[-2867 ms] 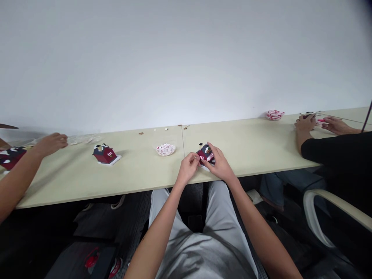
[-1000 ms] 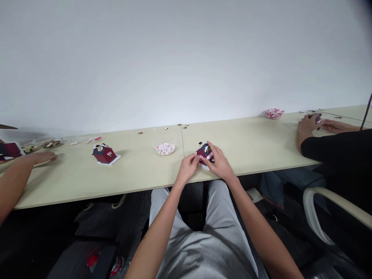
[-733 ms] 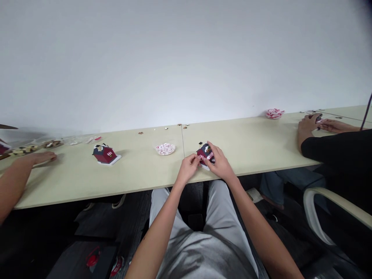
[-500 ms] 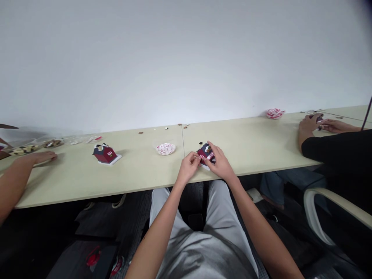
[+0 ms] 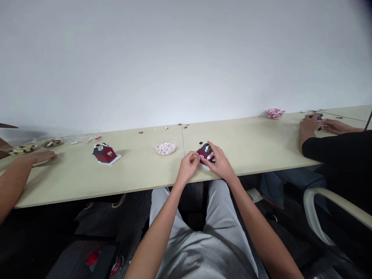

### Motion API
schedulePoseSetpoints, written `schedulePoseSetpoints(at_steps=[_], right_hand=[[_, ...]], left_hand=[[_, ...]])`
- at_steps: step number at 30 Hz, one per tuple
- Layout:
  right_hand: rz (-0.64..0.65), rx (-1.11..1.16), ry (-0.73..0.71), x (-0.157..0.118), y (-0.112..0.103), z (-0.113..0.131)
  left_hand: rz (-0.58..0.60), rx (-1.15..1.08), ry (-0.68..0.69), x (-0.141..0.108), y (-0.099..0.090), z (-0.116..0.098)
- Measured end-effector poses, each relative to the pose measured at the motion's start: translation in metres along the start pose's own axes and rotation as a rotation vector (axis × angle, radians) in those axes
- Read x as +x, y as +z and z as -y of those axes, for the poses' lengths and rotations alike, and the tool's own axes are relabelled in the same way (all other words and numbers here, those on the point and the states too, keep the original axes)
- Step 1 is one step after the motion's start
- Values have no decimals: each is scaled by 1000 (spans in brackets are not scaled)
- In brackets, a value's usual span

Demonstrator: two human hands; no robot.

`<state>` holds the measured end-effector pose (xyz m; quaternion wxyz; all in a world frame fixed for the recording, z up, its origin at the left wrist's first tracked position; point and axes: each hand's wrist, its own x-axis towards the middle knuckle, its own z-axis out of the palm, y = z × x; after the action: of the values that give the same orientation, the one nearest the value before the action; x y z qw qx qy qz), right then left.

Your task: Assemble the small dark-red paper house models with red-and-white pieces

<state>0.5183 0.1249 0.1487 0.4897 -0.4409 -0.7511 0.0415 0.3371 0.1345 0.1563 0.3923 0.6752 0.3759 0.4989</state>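
A small dark red house with a dark roof and red-and-white striped pieces (image 5: 207, 150) stands on the table near its front edge, between my two hands. My left hand (image 5: 190, 164) is at its left side, thumb and fingertips pinched together at the wall; anything between them is too small to make out. My right hand (image 5: 220, 162) is curved around the right side, its fingers over the roof and its thumb at the front, gripping the house. A tiny dark piece (image 5: 201, 143) lies just behind the house.
On the pale table (image 5: 139, 170) are a bowl of small pieces (image 5: 165, 148), a second red house (image 5: 106, 153) and a bowl of striped pieces (image 5: 274, 113). Another person's hand (image 5: 43, 156) rests at left; a person's hands (image 5: 310, 123) work at right.
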Motion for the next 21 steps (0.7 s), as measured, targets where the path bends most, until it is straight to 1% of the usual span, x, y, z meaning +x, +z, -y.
schedulePoseSetpoints(at_steps=[12,17,21], right_hand=[[-5,6,4,0,1,-3],[-6,3,5,0,1,-2],[1,5,6,0,0,-1]], left_hand=[[-3,-20,-5,0,0,3],[-7,-19,-14,0,1,0],[18,-14,-14,-2,2,-2]])
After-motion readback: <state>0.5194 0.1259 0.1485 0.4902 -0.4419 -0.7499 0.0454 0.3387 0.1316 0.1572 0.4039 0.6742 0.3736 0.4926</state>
